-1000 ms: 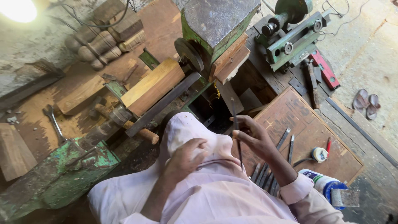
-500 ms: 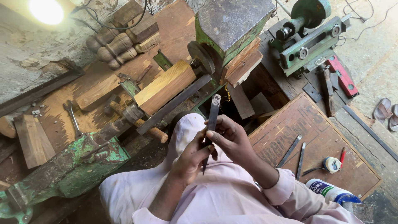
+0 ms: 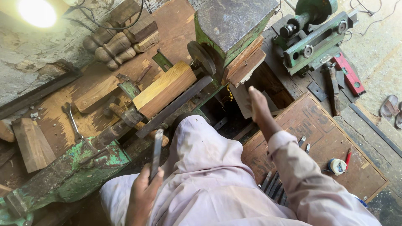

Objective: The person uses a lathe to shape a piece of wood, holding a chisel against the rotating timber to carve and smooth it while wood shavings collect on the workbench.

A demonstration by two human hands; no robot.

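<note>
At the lower left of the frame a green metal lathe bed [image 3: 63,175] lies beside a wrench [image 3: 71,119] on the dusty surface [image 3: 54,125]. Just right of it, at lower centre, the left hand [image 3: 142,196] is closed around the lower end of a long flat steel chisel [image 3: 156,150], fingers wrapped and thumb along the side, with the blade pointing up toward the squared block of pale wood [image 3: 164,88] mounted on the lathe at the centre of the frame. The chisel looks stiff, narrow and fairly heavy for its width; its bare metal is likely slick, so a full fist low on the shank, away from the cutting end, seems the sound hold. The block looks dense and rigid, clamped between its ends. Further right, the right hand [image 3: 256,102] reaches out with fingers together and extended toward the dark opening beneath the green headstock [image 3: 234,25]; it holds nothing visible. More chisels [image 3: 274,184] lie at the lower right on a wooden board [image 3: 335,138].
</note>
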